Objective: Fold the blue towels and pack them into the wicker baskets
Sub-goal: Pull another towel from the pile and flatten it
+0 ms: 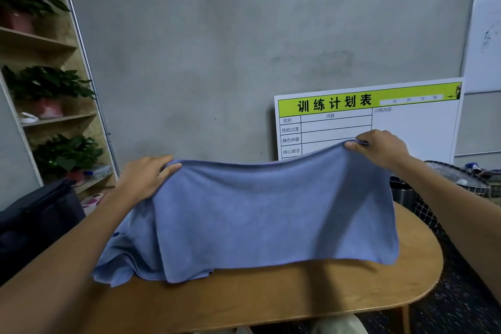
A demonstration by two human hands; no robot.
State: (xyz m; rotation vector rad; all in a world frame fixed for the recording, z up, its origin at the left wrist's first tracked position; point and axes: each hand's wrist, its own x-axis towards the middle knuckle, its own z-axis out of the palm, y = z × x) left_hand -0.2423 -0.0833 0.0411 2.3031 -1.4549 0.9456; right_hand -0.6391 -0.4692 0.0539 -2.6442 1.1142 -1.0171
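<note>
Blue towel (271,214) held up, corners pinched by left hand (147,177), right hand (379,148)

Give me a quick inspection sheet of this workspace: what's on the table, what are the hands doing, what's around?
Surface: wooden table with rounded end.
Job's things: blue towel held spread above the table; more blue towels heaped beneath at left; no wicker basket clearly identifiable.
Clutter: dark bag at left.
Hands: left hand and right hand each pinch a top corner.
Cables: nothing seen.
Surroundings: concrete wall, plant shelf, training chart board.
</note>
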